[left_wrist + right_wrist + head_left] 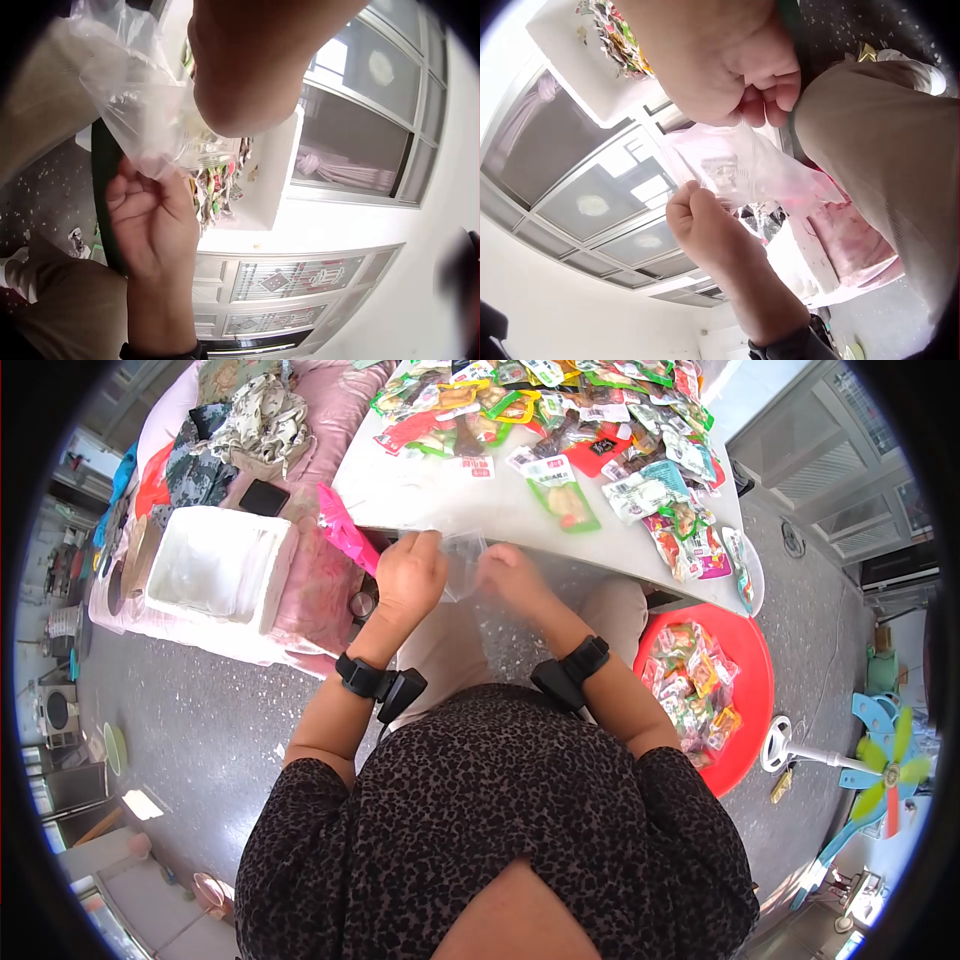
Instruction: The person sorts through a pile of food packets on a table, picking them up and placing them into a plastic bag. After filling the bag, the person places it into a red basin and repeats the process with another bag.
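Note:
A clear plastic bag stretches between my two hands, just in front of the table's near edge. My left hand pinches one side of it with fingers curled. On the opposite side, my right hand pinches the bag between thumb and fingers, slightly blurred. In the left wrist view the bag looks crinkled and see-through, with the right hand at its lower edge. The right wrist view shows the bag between the right hand's fingertips and the left hand.
Many colourful snack packets cover the far part of the white table. A red basin of packets stands at the right. At the left are a white foam box, a phone and a bright pink bag.

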